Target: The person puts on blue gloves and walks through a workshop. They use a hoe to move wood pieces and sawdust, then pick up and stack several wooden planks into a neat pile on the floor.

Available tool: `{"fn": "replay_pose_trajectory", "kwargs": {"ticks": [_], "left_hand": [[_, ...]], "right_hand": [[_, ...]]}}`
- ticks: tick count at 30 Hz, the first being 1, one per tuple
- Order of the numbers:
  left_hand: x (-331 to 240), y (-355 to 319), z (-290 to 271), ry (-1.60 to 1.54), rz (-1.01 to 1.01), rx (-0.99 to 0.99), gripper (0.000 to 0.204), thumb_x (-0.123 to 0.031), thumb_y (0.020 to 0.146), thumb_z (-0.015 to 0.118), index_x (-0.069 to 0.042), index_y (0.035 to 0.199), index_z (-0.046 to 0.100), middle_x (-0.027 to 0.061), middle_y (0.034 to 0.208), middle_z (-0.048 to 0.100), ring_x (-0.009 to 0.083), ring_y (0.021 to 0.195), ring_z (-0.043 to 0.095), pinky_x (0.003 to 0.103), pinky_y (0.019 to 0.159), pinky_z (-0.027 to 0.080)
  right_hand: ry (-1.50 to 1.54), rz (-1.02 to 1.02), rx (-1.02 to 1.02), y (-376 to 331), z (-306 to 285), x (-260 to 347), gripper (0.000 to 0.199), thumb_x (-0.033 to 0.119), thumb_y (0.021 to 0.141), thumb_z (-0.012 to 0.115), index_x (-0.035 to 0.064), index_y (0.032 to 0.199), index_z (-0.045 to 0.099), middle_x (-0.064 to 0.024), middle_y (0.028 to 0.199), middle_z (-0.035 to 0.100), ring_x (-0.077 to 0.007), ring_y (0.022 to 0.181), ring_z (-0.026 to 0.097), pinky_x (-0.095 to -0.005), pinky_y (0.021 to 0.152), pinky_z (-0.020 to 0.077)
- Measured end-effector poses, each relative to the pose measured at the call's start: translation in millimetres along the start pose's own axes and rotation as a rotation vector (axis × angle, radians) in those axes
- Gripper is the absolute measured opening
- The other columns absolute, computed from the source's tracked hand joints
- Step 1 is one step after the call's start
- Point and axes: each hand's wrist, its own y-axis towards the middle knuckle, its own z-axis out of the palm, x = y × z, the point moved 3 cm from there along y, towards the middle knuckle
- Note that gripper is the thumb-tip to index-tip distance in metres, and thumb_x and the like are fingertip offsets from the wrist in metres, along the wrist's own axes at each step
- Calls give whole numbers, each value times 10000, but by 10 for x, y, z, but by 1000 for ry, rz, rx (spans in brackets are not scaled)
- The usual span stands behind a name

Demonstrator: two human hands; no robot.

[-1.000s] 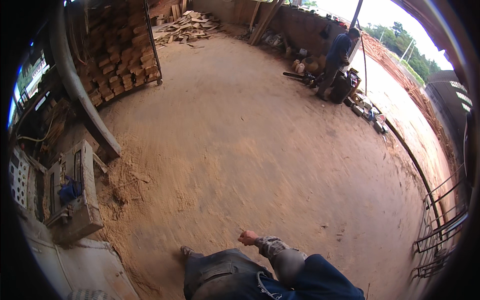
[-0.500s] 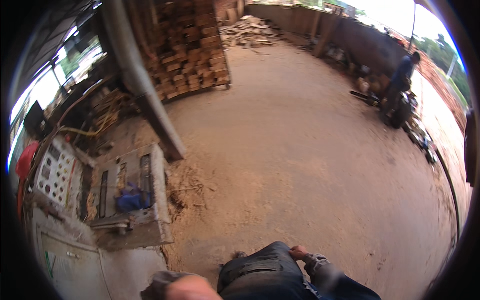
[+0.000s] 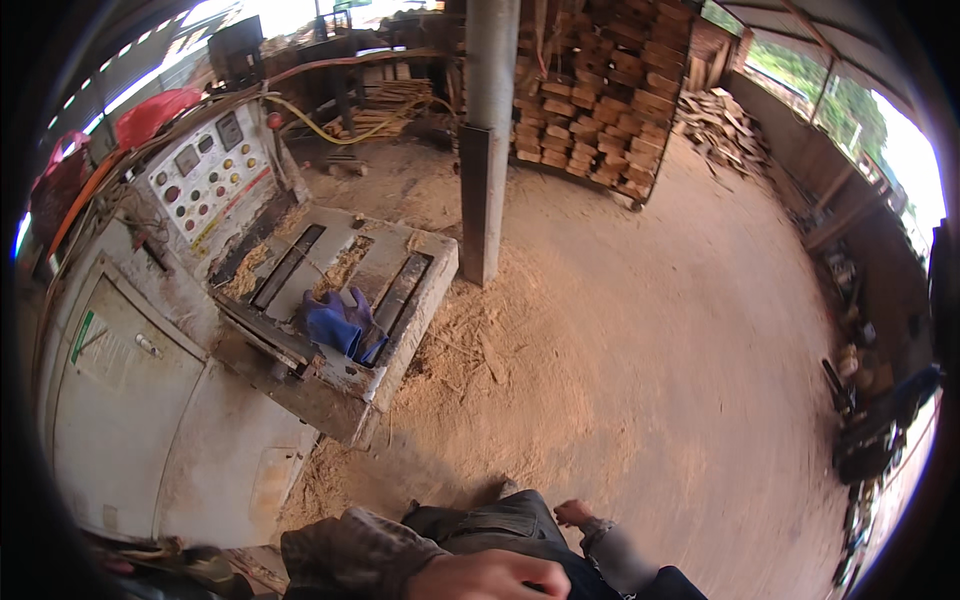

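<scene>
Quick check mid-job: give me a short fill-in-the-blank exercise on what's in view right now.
1. The glove lying on the slotted bench is mostly ____.
2. The left hand is cut off by the picture's ____ edge.
3. In the picture, the post stands to the ____ of the control panel.

Missing words: blue; lower; right.

The person wears mottled grey-brown sleeves (image 3: 352,553) and dark, worn-looking trousers (image 3: 508,522).

Wood workshop: stacked timber (image 3: 598,112), sawdust (image 3: 462,338)
</scene>
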Motion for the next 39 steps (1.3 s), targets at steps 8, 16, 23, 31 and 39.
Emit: {"fn": "replay_pose_trajectory", "kwargs": {"ticks": [8, 16, 23, 31, 39], "left_hand": [[978, -1322, -950, 199, -1093, 27, 458, -340, 898, 643, -13, 1209, 566, 170, 1093, 618, 295, 960, 627, 413, 793, 520], [1400, -3629, -2218, 1476, -1521, -38, 499, -377, 769, 734, -131, 1142, 513, 147, 943, 556, 359, 835, 582, 458, 656, 480], [1529, -4149, -2544, 1213, -1358, -248, 155, -169, 843, 656, -65, 829, 543, 144, 795, 583, 367, 726, 587, 441, 602, 464], [1961, -3098, -2511, -236, -995, -1277, 246, -132, 934, 600, -20, 1154, 605, 84, 1068, 660, 174, 1005, 623, 367, 871, 507], [2460, -2591, -1875, 199, -1439, -740, 99, -63, 880, 615, -11, 963, 627, -8, 813, 594, 69, 709, 543, 211, 672, 477]], "right_hand": [[343, -401, -74, 411, -472, 1973, 334, 312, 864, 596, 12, 971, 697, -82, 782, 702, -163, 737, 673, -293, 660, 522], [309, -272, -3, 395, -167, 1517, 291, 243, 876, 593, -19, 972, 679, -82, 795, 686, -137, 718, 644, -283, 661, 512], [194, -235, -105, 91, -116, 2011, 322, 250, 871, 607, -25, 1028, 664, -108, 841, 698, -165, 779, 662, -304, 720, 520], [269, -445, -248, -900, -713, 3392, 337, 265, 899, 615, 1, 1108, 637, -130, 925, 701, -181, 860, 666, -310, 759, 522], [-195, -1081, -546, -1333, -1120, 4831, 740, 288, 729, 792, 42, 1331, 439, -182, 1123, 591, -339, 944, 623, -414, 806, 517]]}}
